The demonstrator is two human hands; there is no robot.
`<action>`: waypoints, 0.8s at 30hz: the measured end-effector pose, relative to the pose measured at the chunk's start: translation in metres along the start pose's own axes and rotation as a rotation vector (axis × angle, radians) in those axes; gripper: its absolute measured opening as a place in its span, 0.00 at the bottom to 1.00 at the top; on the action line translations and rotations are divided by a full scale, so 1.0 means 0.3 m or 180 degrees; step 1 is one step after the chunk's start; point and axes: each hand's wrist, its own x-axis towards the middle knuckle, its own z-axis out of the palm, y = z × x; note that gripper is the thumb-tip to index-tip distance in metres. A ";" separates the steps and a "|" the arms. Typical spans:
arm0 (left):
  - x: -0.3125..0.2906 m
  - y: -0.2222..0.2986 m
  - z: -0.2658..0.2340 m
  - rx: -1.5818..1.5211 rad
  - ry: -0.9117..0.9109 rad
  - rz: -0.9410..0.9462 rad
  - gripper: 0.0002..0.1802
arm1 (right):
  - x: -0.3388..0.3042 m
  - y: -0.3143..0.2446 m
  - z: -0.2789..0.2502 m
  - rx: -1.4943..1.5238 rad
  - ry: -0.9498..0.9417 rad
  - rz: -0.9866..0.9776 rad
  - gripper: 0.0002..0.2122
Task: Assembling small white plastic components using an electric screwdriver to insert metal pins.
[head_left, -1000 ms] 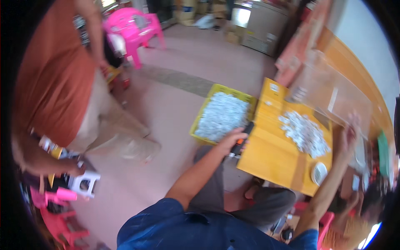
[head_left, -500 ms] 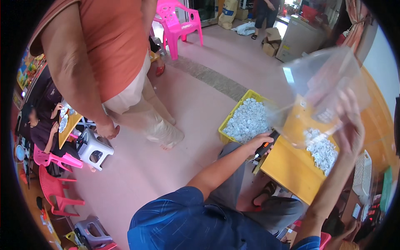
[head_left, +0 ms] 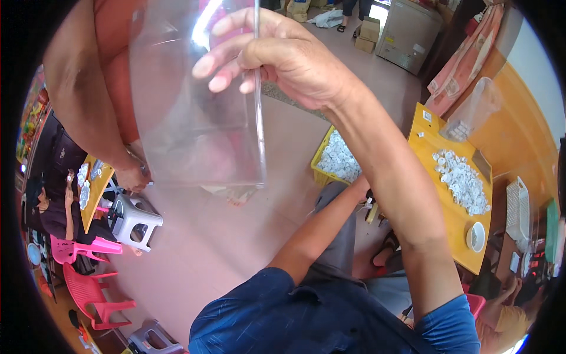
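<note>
My right hand (head_left: pixel 289 59) is raised in front of me. Its fingers and thumb are closed over the edge of a clear plastic box-like piece (head_left: pixel 200 135), which stands upright before a person in an orange shirt. Low beside the yellow crate (head_left: pixel 318 172) of small white round parts (head_left: pixel 340 158) is my left hand (head_left: pixel 362 184). My right forearm covers most of it, so its fingers are hidden; only a dark bit of something shows next to it.
On the yellow table (head_left: pixel 421 127) at right lie a heap of white parts (head_left: pixel 463 180), a clear bag (head_left: pixel 469 112) and a white cup (head_left: pixel 475 236). A standing person (head_left: pixel 88 82) is close at left. Stools and pink chairs (head_left: pixel 94 295) stand along the left.
My right hand has carried the clear plastic piece from above the table to the left and up. The left hand, earlier gripping a black tool with an orange button, is now mostly covered.
</note>
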 end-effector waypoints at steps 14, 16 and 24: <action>-0.004 -0.012 -0.140 0.0450 -0.0488 -0.0506 0.26 | -0.169 0.015 0.035 0.0286 0.0822 0.0086 0.17; -0.021 -0.028 -0.159 -0.0004 -0.0106 -0.0686 0.25 | -0.164 0.012 0.029 0.0505 0.0871 0.0074 0.17; -0.094 0.035 -0.029 0.0208 -0.0134 -0.0777 0.21 | -0.178 0.040 0.088 0.1017 0.0991 -0.0220 0.17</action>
